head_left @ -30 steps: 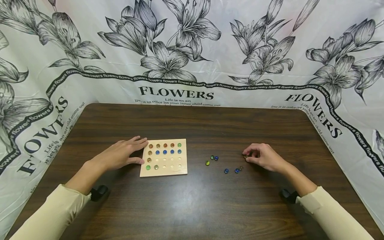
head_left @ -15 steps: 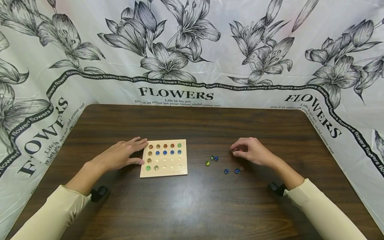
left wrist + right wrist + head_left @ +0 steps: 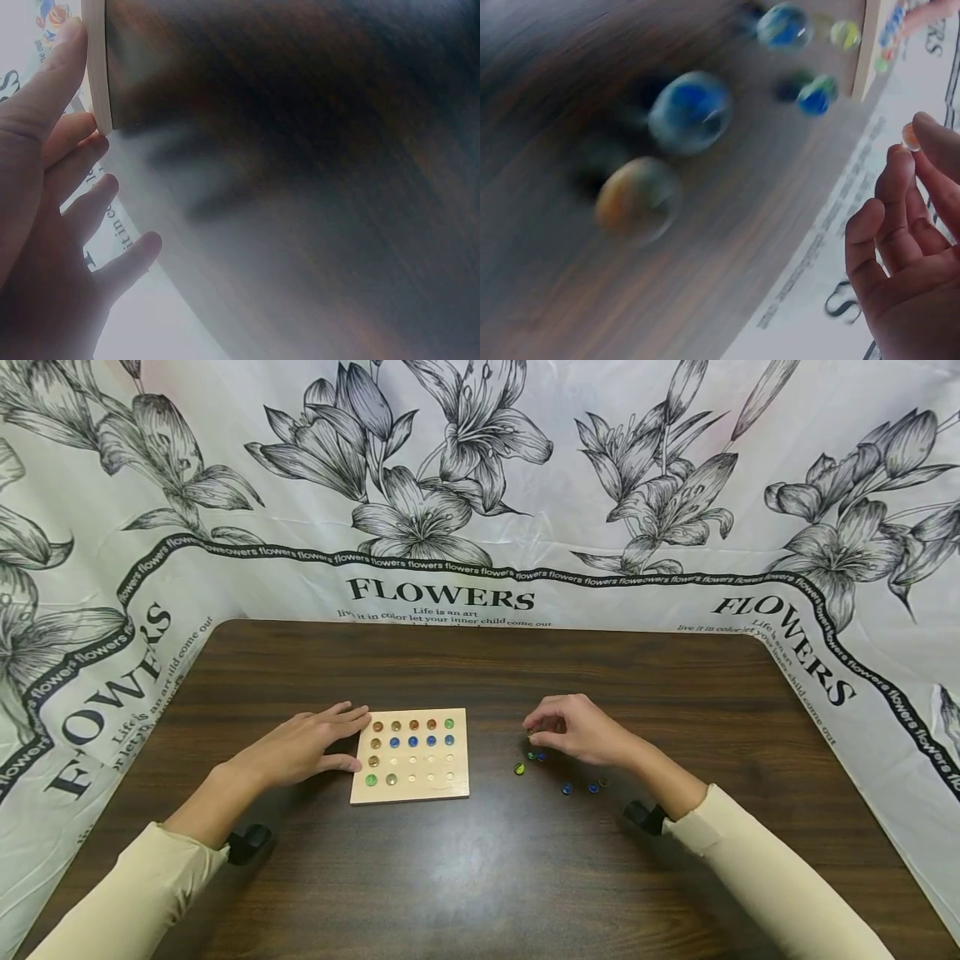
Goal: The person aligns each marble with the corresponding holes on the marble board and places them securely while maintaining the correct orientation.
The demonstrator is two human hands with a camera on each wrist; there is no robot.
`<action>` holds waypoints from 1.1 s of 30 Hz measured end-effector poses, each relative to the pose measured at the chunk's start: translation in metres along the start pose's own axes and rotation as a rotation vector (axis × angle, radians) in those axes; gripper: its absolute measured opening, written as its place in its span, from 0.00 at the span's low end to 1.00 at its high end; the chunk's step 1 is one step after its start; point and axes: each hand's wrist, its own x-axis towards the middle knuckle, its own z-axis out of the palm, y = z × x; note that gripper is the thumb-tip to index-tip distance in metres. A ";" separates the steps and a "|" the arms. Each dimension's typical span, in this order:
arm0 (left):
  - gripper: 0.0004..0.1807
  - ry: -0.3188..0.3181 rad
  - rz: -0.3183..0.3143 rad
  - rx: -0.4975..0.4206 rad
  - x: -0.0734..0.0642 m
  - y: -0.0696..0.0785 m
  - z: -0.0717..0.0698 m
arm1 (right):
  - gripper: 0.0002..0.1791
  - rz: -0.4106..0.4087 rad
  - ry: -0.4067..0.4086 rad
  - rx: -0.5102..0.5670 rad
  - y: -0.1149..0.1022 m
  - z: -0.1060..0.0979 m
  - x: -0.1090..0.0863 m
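My left hand [image 3: 311, 743] rests at the left edge of a pale wooden marble board [image 3: 431, 787], thumb and fingertips touching it. Glass marbles fill the board's two far rows; the third row has one at the left, the near row two. The other hollows show bare. Over the table, right of the board, my right hand [image 3: 581, 729] pinches a small clear orange-tinted marble [image 3: 910, 137] between thumb and fingertip. Below that hand lie a green marble [image 3: 531, 756], a blue marble [image 3: 542, 757] and a yellow-green marble [image 3: 519, 769].
Nearer to me on the dark wooden table [image 3: 480, 877] are two blue marbles, one at the left [image 3: 566, 789], with a clear brownish marble [image 3: 603, 783] at the right. A white floral cloth [image 3: 555, 527] hangs behind and beside the table.
My right hand has moved left with the pinched marble, from the right of the loose marbles to above the green and blue ones. The left hand and the board have stayed put.
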 end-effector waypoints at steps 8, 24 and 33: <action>0.41 -0.003 0.002 -0.005 0.000 0.001 0.000 | 0.09 -0.038 -0.034 -0.010 -0.017 0.017 0.023; 0.42 -0.015 -0.018 -0.001 0.001 0.002 0.000 | 0.08 -0.161 -0.082 -0.118 -0.052 0.060 0.060; 0.43 -0.022 -0.023 0.000 0.003 0.001 0.001 | 0.09 -0.169 -0.114 -0.161 -0.070 0.073 0.076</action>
